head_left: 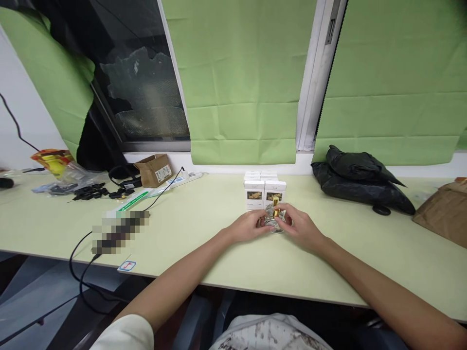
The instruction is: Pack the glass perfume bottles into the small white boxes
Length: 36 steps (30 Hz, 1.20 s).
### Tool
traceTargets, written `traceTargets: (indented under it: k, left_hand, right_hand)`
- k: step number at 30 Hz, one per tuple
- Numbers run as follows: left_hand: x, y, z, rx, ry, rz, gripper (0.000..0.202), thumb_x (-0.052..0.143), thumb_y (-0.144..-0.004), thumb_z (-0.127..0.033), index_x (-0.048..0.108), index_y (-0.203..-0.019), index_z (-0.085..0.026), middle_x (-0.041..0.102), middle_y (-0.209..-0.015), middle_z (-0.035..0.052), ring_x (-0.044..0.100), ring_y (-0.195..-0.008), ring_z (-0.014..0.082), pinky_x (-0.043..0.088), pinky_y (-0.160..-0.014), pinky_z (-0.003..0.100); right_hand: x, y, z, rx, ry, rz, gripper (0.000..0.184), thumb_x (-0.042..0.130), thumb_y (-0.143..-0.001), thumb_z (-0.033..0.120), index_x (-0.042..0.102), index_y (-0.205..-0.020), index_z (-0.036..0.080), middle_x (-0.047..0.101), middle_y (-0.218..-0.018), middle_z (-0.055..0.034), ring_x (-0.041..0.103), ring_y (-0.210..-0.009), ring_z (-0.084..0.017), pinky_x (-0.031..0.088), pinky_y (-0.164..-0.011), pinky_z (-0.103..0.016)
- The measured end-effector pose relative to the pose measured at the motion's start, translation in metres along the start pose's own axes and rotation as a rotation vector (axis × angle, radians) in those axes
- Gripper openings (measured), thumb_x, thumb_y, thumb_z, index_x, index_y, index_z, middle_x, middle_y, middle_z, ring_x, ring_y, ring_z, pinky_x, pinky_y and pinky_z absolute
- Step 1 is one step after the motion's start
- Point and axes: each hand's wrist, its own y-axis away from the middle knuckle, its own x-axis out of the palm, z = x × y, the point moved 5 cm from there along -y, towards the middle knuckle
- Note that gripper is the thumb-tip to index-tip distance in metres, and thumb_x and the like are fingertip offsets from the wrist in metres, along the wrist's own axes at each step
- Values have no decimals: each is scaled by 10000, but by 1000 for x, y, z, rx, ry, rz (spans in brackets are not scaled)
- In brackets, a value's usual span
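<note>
In the head view, a small clear bottle (274,218) with a gold cap is held between both hands above the table (204,218), near its middle. The bottle is gripped from the left by the left hand (250,226), fingers curled on the glass, and from the right by the right hand (299,226), thumb and fingers closed near the cap. Just behind, white boxes (264,190) are stacked. A black bag (359,182) is laid to the right; a cardboard box (155,170) and cables (91,272) are seen to the left.
</note>
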Motion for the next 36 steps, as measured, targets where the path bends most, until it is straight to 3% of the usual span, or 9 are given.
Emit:
traceTargets:
  k: [3, 5, 10, 13, 16, 22, 28, 36]
  left_hand:
    - [-6, -1, 2, 0, 32, -49, 465, 674, -908, -637, 656, -1121, -224, 653, -872, 5, 560, -740, 169, 413, -666, 285]
    - [-14, -1, 3, 28, 65, -144, 412, 593, -974, -607, 645, -1109, -222, 657, -892, 12, 563, -751, 167, 435, -695, 294]
    - [-42, 1, 17, 22, 41, -632, 328, 552, -1026, -518, 578, -1193, -236, 636, -1140, 84, 585, -981, 212, 479, -865, 346]
    - [-46, 2, 34, -77, 53, -797, 522, 650, -973, -531, 457, -1378, -263, 534, -1394, 135, 556, -1176, 257, 482, -937, 384]
    - [-41, -3, 50, -126, 137, -769, 668, 687, -946, -549, 364, -1465, -281, 451, -1517, 154, 530, -1288, 277, 482, -978, 401]
    - [-33, -13, 68, -174, 244, -658, 665, 727, -925, -492, 379, -1449, -277, 552, -1434, 144, 580, -1264, 270, 501, -977, 406]
    - [-34, -16, 71, -202, 300, -645, 601, 752, -909, -431, 420, -1384, -271, 587, -1352, 121, 626, -1190, 243, 517, -935, 379]
    - [-36, -14, 66, -154, 183, -652, 507, 783, -877, -455, 550, -1266, -228, 596, -1236, 91, 615, -1007, 196, 524, -863, 339]
  right_hand:
    - [0, -1, -3, 53, -18, 28, 302, 568, -1024, 339, 544, -1318, 276, 646, -836, 17, 591, -630, -155, 510, -651, -307]
    - [1, -1, -6, 84, -26, 42, 326, 580, -1019, 378, 538, -1327, 282, 611, -772, 36, 583, -618, -163, 495, -630, -307]
    - [5, -1, -12, 123, -42, 83, 342, 585, -1015, 471, 558, -1305, 293, 548, -667, 65, 543, -572, -172, 459, -594, -306]
    - [5, -1, -12, 128, -59, 82, 335, 584, -1012, 490, 587, -1273, 280, 590, -690, 49, 547, -581, -173, 461, -594, -307]
    - [5, -2, -11, 119, -64, 83, 314, 582, -1010, 498, 622, -1219, 267, 633, -727, 31, 555, -593, -170, 456, -584, -302]
    - [6, -2, -12, 121, -51, 101, 261, 589, -1008, 505, 628, -1087, 259, 621, -728, 32, 545, -606, -164, 435, -573, -293]
    - [6, -3, -13, 98, -37, 92, 256, 594, -1001, 502, 599, -944, 252, 608, -731, 30, 525, -598, -157, 428, -573, -297]
    - [6, -3, -12, 102, -30, 109, 245, 605, -1003, 490, 597, -950, 251, 623, -762, 31, 533, -613, -153, 427, -582, -295]
